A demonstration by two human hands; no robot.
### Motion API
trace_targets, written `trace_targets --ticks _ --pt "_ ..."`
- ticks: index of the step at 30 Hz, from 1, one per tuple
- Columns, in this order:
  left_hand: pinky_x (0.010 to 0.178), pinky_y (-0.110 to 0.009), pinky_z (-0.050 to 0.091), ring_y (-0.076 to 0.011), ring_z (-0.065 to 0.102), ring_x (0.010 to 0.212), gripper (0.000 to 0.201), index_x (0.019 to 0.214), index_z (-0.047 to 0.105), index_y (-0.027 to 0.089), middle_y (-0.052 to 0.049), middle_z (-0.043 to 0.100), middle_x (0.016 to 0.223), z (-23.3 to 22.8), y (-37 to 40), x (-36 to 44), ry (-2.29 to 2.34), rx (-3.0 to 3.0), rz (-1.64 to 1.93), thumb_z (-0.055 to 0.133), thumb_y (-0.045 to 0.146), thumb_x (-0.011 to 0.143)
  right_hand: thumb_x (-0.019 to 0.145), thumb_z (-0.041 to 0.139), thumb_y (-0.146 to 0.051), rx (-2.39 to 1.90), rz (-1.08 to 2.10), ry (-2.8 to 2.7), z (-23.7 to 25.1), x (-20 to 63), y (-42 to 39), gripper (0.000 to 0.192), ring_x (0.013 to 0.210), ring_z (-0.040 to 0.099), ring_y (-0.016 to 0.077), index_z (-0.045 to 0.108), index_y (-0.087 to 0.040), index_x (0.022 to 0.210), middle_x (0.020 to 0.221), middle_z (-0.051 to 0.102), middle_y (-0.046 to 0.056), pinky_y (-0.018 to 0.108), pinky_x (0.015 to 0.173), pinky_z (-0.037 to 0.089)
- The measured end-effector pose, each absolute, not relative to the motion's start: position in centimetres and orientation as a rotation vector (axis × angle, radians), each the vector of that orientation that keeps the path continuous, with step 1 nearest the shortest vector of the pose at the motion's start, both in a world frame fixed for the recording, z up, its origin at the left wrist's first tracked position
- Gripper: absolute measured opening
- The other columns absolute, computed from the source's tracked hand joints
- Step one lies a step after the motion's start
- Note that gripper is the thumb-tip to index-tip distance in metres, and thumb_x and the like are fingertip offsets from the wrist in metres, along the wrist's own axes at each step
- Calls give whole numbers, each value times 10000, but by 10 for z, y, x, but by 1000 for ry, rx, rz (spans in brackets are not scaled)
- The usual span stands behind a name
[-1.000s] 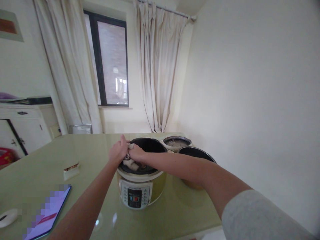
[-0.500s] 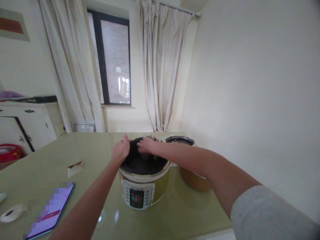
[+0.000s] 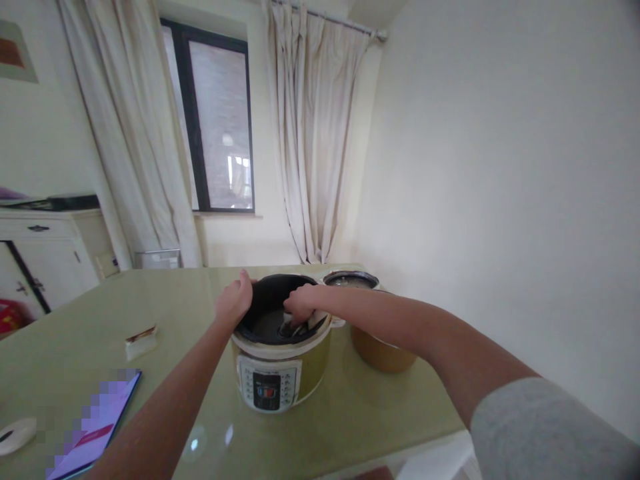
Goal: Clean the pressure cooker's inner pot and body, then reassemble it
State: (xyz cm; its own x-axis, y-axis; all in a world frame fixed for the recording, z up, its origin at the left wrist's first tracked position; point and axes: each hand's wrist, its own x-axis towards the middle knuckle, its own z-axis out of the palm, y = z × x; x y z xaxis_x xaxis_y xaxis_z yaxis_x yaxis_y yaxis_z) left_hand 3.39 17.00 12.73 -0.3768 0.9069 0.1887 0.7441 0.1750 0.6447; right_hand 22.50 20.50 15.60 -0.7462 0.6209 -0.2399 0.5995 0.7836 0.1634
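An electric cooker (image 3: 315, 373) with a control panel on its front stands on the table, its dark inner pot (image 3: 267, 300) facing up. At the pot's left rim is my left hand (image 3: 234, 301), fingers closed over the edge with the thumb raised. My right hand (image 3: 301, 301) reaches down inside the pot, closed on a crumpled greyish cloth (image 3: 317, 320) that lies against the inner wall and bottom. The fingertips of the right hand are partly hidden by the hand itself.
Behind the cooker on the right is a round dark piece with a shiny rim (image 3: 351, 280), like its lid. An orange-brown basin (image 3: 383, 350) sits under my right forearm. A phone (image 3: 97, 423), a small packet (image 3: 141, 341) and a white object (image 3: 17, 435) lie at left.
My right hand has moved from the far inner wall toward the right and lower inside the pot, bringing the cloth along. My left hand stays at the rim. The view has shifted slightly right.
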Motion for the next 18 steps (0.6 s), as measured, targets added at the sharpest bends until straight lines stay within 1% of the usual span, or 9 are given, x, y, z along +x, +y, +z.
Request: trace_targets --ticks 3,4,7,9,11,12,14,16,18 --pt "1084 -564 483 -416 671 1264 812 1186 800 173 -237 747 1287 133 167 36 2214 1573 963 66 490 1045 878 731 -580 859 -284 2837 173 233 197 455 949 747 263 789 -201 1123 1066 797 100 321 824 554" --pt "1082 -558 487 -413 671 1265 817 1190 799 175 -237 746 1289 134 167 36 2210 1584 953 62 496 1042 906 704 -594 902 -349 2921 177 238 195 487 986 738 265 762 -204 1192 1126 783 103 328 858 549" --pt "1058 -530 507 -401 680 1256 873 1215 788 167 -236 755 1267 135 165 35 2221 1736 857 12 523 1032 946 680 -585 1199 -313 3118 177 258 182 586 1142 687 299 639 -212 1395 1326 690 155 393 973 523" --pt "1044 -541 508 -415 682 1245 883 1206 782 138 -256 754 1250 137 164 37 2236 1878 782 22 551 1025 984 640 -558 1361 -273 3163 168 271 168 593 1202 655 313 587 -194 1449 1375 648 184 423 1007 503" --pt "1080 -563 472 -427 658 1270 790 1182 779 140 -256 740 1283 140 163 41 2232 1996 755 131 561 1019 1024 579 -545 1432 -288 3219 153 282 148 535 1172 657 291 603 -182 1416 1329 668 170 407 989 500" --pt "1114 -564 443 -421 638 1298 716 1179 777 160 -238 731 1315 141 163 43 2208 2066 754 208 560 1008 1031 564 -549 1435 -279 3270 145 286 137 501 1134 663 277 632 -183 1366 1282 686 153 394 972 501" --pt "1162 -531 400 -383 620 1327 595 1173 776 216 -182 729 1348 142 163 50 2066 2289 687 328 553 976 1042 549 -553 1341 -209 3398 127 293 116 421 1069 661 250 695 -201 1220 1167 715 108 383 975 487" --pt "1149 -482 419 -356 657 1275 550 1138 787 235 -166 758 1291 140 164 58 1873 2449 532 438 600 921 1055 541 -530 1224 -96 3507 110 296 98 363 1075 638 240 717 -217 1110 1096 724 79 389 1032 451" --pt "1058 -447 496 -362 722 1151 575 1108 798 222 -183 791 1184 135 165 66 1799 2438 403 609 658 785 1059 539 -510 1235 3 3566 97 298 87 337 1099 610 242 717 -225 1082 1079 722 69 403 1084 414"
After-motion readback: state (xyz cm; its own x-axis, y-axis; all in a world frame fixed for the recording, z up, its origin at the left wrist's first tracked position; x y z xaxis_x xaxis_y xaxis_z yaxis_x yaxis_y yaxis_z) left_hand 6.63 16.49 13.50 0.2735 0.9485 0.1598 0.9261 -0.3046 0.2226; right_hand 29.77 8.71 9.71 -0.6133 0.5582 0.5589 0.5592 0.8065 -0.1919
